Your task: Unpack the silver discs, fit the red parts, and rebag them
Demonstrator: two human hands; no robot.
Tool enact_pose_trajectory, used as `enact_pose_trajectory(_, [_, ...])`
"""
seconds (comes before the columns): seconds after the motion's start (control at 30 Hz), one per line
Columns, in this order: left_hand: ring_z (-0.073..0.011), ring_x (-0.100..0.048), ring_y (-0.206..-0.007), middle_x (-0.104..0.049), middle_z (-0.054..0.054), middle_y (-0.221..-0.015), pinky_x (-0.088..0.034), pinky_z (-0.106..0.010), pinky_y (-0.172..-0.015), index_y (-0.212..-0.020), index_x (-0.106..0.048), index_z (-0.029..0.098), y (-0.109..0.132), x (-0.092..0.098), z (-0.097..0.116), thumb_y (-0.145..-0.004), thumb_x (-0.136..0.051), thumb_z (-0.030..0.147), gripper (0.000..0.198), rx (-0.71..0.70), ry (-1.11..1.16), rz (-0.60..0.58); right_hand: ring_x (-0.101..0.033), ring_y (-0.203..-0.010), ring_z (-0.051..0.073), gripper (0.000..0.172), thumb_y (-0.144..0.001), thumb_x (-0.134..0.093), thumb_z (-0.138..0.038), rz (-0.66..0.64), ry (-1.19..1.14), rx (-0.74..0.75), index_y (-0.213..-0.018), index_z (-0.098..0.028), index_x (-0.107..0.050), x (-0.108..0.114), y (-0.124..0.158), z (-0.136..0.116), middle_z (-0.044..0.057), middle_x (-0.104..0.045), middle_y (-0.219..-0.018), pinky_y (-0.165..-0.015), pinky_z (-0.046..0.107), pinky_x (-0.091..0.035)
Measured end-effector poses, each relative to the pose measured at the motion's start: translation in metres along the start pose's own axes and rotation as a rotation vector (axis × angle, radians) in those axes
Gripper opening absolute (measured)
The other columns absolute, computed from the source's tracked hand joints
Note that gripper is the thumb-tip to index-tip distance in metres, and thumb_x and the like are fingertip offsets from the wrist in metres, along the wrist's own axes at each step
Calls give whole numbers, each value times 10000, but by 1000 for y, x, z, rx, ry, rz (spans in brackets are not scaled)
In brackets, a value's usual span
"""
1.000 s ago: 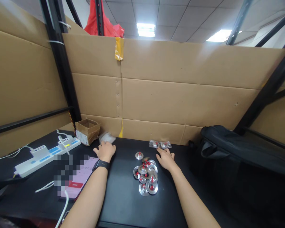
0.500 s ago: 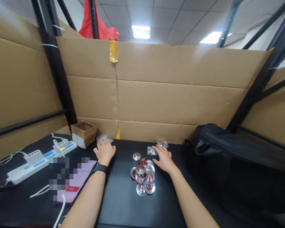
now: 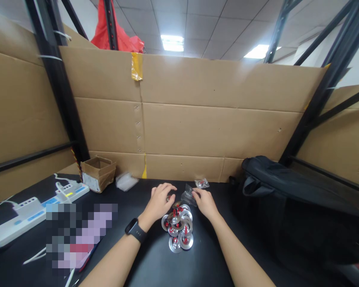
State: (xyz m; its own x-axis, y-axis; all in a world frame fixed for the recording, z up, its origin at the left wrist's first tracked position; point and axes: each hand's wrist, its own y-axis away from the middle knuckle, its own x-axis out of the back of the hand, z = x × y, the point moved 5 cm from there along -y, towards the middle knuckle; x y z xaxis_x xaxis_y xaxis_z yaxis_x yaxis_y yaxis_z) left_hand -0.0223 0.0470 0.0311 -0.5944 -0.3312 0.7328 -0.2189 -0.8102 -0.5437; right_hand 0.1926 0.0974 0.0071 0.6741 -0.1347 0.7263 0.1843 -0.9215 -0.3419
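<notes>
My right hand (image 3: 207,203) pinches the edge of a small clear plastic bag (image 3: 188,195) above the black table. What the bag contains is hard to make out. My left hand (image 3: 160,202), with a dark watch on the wrist, reaches toward the bag with thumb and fingers apart. A loose disc shows partly behind its fingers. Just below both hands lies a heap of shiny, domed metal discs (image 3: 186,240) with red loops, like finger cymbals. Behind the right hand a bagged disc (image 3: 201,183) rests near the cardboard wall.
A pile of clear plastic bags (image 3: 126,181) lies beside a small open cardboard box (image 3: 98,175) at the back left. A white power strip (image 3: 14,224), cables and a partly blurred phone (image 3: 89,235) are on the left. A black backpack (image 3: 269,199) fills the right side.
My left hand has moved right, from the plastic bags to above the metal discs. My right hand has taken hold of a small plastic bag. The view has shifted slightly.
</notes>
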Motion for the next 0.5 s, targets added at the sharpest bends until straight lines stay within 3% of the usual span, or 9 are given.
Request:
enact_pose_trajectory(0.1, [-242, -593, -1130, -663, -48, -1224, -406, -420, -963, -1180, -616, 289, 0, -8, 7, -926, -545, 356, 273, 23, 152, -8, -695, -948, 246, 289, -942, -538, -380, 109, -276, 105, -1046, -236, -767, 8, 4, -18, 84, -754, -1053, -838, 338, -498])
enact_pose_trajectory(0.2, [-238, -643, -1085, -683, -83, -1217, -461, -399, -945, -1290, -525, 258, 0, -18, 4, -892, -595, 473, 457, 206, 453, 57, -679, -943, 230, 281, -926, -584, -406, 137, -469, 186, -1056, -247, -776, 12, 10, -38, 82, -723, -1074, -792, 319, -524])
enact_pose_trajectory(0.3, [-215, -702, -960, -746, -64, -1036, -514, -342, -868, -1249, -511, 240, 0, -28, 1, -867, -621, 505, 478, 338, 718, 79, -659, -879, 204, 264, -908, -629, -403, 159, -509, 208, -1076, -261, -775, 13, 17, -50, 69, -693, -994, -752, 305, -517])
enact_pose_trajectory(0.5, [-218, -716, -944, -762, -61, -977, -518, -351, -887, -1217, -515, 232, 1, -31, -3, -861, -625, 479, 446, 377, 811, 44, -642, -764, 190, 176, -833, -728, -373, 217, -501, 201, -911, -236, -807, 15, 19, -51, 53, -691, -838, -715, 312, -505])
